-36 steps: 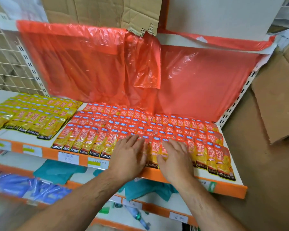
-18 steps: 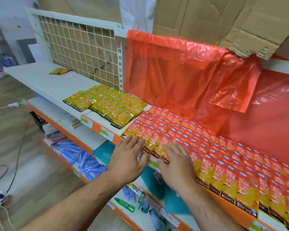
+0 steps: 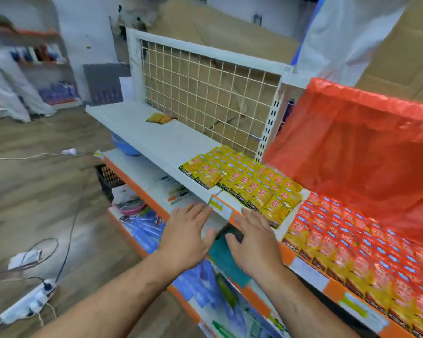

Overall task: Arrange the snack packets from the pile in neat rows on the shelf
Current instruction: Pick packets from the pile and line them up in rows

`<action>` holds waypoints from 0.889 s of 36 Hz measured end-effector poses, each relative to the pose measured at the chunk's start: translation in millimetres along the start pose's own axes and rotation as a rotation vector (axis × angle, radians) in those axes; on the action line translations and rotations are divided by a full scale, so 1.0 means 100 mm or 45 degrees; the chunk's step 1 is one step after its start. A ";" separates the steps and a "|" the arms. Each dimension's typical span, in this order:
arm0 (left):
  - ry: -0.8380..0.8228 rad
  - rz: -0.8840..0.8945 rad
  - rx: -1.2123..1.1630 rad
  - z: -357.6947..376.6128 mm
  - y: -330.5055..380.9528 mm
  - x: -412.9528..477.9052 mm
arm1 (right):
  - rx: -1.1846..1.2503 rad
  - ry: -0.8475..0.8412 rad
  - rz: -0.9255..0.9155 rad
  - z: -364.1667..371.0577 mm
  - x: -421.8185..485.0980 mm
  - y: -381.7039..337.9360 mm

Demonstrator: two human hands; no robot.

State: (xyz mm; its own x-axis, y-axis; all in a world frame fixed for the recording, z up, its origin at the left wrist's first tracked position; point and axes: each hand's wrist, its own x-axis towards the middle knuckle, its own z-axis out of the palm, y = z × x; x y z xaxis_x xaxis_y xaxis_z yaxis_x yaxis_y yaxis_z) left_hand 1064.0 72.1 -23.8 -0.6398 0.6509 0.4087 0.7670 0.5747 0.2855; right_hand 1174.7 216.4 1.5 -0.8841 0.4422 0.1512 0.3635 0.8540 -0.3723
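Red snack packets [image 3: 366,242] lie in neat rows on the right part of the white shelf [image 3: 154,140]. Yellow snack packets [image 3: 249,179] lie in rows to their left, with a looser clump of them [image 3: 200,170] at the left end. A small yellow pile [image 3: 159,118] sits far back on the shelf by the wire grid. My left hand [image 3: 188,235] and my right hand [image 3: 252,242] hover with fingers spread and empty, in front of the shelf's front edge, just below the yellow packets.
A wire grid panel [image 3: 205,93] backs the left shelf section; red plastic sheet [image 3: 357,137] hangs behind the red packets. Lower shelves hold blue packs [image 3: 144,230] and teal items. A power strip [image 3: 32,301] and cables lie on the wood floor at left.
My view has swung left along the shelf. Both hands lifted off the red packets and moved left, now hovering in front of the yellow packets.
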 end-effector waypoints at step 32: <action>-0.096 -0.419 0.102 0.07 -3.03 2.26 | 0.104 -0.083 -0.419 1.40 3.81 -1.56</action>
State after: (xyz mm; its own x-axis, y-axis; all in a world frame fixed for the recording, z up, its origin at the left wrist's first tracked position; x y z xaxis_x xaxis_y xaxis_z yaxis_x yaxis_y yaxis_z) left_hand 687.1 48.6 -23.4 -0.8564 0.4571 0.2401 0.5144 0.7951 0.3213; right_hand 740.3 213.3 -10.7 -0.9679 0.1258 0.2175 0.0333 0.9221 -0.3854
